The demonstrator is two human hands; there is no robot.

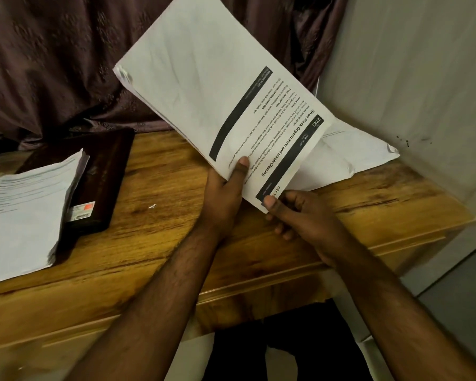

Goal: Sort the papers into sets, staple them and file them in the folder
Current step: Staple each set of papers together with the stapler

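Papers (217, 86) are held above the table (176, 243), pinched at the lower corner by left hand (226, 193) and right hand (294, 213). Unstapled sheets may fan and slip; edges appear misaligned.

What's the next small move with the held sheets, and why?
Probably square up the held set of papers before stapling. Both hands grip it: left hand on the lower edge, right hand pinching the near corner. Its far left corner shows sheet edges fanned and misaligned. Tapping it on the wooden table would align them. No stapler is visible.
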